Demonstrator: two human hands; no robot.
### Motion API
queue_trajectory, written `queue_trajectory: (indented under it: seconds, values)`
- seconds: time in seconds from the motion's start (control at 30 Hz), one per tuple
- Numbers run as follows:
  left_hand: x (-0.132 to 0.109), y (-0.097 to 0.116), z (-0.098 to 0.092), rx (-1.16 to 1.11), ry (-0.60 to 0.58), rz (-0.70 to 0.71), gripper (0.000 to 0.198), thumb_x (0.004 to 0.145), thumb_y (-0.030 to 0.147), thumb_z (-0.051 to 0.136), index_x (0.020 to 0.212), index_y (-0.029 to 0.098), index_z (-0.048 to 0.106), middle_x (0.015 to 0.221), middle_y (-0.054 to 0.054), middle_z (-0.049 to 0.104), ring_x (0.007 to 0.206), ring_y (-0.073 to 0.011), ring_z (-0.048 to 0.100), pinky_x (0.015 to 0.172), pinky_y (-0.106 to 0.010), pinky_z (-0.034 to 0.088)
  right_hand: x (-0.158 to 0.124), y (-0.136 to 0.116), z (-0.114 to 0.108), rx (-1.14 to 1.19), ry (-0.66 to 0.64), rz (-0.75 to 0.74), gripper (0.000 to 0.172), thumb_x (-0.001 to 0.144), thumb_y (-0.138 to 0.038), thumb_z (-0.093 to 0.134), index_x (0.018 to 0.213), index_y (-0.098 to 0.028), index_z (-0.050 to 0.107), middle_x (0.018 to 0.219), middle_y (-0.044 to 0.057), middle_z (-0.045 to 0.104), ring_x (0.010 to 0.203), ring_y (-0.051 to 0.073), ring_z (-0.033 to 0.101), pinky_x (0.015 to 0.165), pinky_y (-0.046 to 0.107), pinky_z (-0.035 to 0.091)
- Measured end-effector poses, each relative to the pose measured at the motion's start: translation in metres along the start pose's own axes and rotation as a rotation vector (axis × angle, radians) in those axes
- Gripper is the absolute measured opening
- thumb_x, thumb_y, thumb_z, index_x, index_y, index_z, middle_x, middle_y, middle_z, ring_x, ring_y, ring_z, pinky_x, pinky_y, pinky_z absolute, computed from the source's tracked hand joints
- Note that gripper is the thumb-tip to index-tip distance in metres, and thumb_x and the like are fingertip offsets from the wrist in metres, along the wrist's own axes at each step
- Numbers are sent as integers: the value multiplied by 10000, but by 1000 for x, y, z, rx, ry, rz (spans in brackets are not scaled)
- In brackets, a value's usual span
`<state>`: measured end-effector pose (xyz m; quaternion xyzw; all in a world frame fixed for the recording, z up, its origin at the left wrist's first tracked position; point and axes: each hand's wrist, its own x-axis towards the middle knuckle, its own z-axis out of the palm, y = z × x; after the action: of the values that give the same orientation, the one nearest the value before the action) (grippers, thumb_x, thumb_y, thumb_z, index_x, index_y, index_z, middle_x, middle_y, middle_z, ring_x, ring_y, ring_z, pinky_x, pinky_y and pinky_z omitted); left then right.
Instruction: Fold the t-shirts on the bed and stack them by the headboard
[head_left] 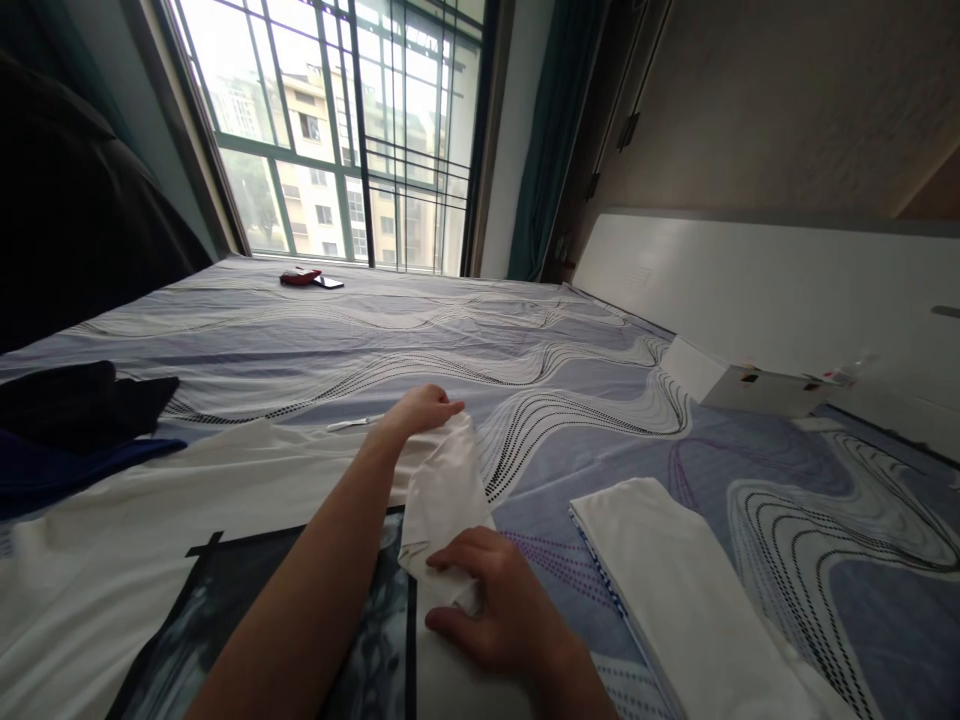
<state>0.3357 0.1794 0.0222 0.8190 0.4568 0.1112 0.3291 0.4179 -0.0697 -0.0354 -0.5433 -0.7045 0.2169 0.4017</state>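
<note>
A white T-shirt [292,475] with a dark picture print [379,610] lies spread on the bed. Its right side is turned inward as a folded flap [446,485]. My left hand [427,408] reaches across the print and is closed on the far corner of this flap. Nearer to me, my right hand [495,600] rests on the flap, thumb and fingers apart with fabric between them. To the right lies a folded white garment [667,580] with a blue patterned edge.
Dark clothing [86,400] and a blue cloth [82,465] lie at the left. A red object [300,276] and a phone [328,283] sit near the window. At the right, a white box [750,385] stands by the white headboard [765,290]. A large black shape [82,200] fills the upper left.
</note>
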Motion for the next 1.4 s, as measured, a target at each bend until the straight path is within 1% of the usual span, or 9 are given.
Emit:
queue_trajectory:
  seconds: [0.17, 0.27, 0.5, 0.63, 0.77, 0.9, 1.13, 1.3, 1.4]
  values:
    - [4, -4, 20, 217, -123, -189, 483, 639, 645, 694, 554, 178, 601, 452, -82, 600, 497, -237, 610, 552, -344, 472, 1, 8, 4, -24, 2, 105, 265, 821, -268, 706, 1080, -213, 730, 1004, 46, 703, 949, 196, 640, 885, 292, 475]
    - [7, -9, 30, 277, -189, -182, 353, 568, 471, 790, 532, 187, 584, 400, -50, 565, 470, -227, 596, 536, -330, 467, 3, 17, 9, -63, 80, 161, 224, 857, -180, 626, 1052, -193, 736, 975, 54, 699, 895, 184, 639, 841, 287, 481]
    - [29, -32, 40, 196, -114, -64, 219, 565, 336, 758, 530, 192, 596, 459, -10, 573, 538, -189, 584, 584, -294, 456, 7, 46, 13, -142, 386, 232, 331, 875, -68, 466, 1032, -185, 734, 979, 67, 699, 967, 197, 595, 905, 326, 459]
    - [15, -51, 46, 70, -13, 52, 276, 660, 448, 699, 690, 174, 679, 640, -34, 671, 628, -189, 607, 625, -293, 478, 10, 55, 13, -233, 380, 282, 337, 838, -128, 550, 1118, -207, 719, 1106, 78, 682, 1058, 222, 568, 979, 364, 432]
    - [-40, -71, 53, -4, 167, 190, 406, 889, 438, 447, 1112, 175, 662, 1028, -75, 724, 922, -186, 650, 823, -308, 514, 10, 53, 12, -359, 249, 263, 430, 859, -251, 603, 1287, -242, 645, 1317, 83, 607, 1187, 245, 513, 1049, 394, 379]
    - [-132, -104, 43, 128, 243, 225, 372, 890, 345, 495, 1200, 213, 654, 1322, -91, 641, 1254, -216, 548, 1085, -392, 410, 6, 49, 13, -490, 140, 273, 469, 913, -311, 556, 1380, -276, 572, 1471, 70, 496, 1263, 265, 453, 1058, 404, 347]
    - [-306, -181, 7, 441, 488, -110, 537, 929, 408, 415, 1399, 170, 521, 1526, -153, 447, 1450, -303, 341, 1186, -527, 268, 3, 44, 22, -618, 119, 278, 446, 931, -305, 513, 1371, -280, 579, 1441, 79, 527, 1275, 252, 460, 1026, 379, 359]
    - [-337, -199, -8, 335, 685, -152, 446, 941, 359, 338, 1260, 245, 626, 1357, -77, 613, 1329, -237, 488, 1152, -419, 341, 2, 46, 27, -708, 133, 231, 423, 938, -262, 462, 1335, -228, 603, 1359, 114, 575, 1240, 246, 501, 1010, 347, 377]
    - [-341, -201, -23, 251, 987, -439, 483, 942, 354, 287, 1221, 166, 635, 1213, -156, 642, 1197, -286, 548, 1079, -446, 375, 5, 40, 27, -802, 116, 274, 414, 933, -205, 432, 1304, -217, 616, 1325, 124, 588, 1200, 249, 530, 982, 340, 390]
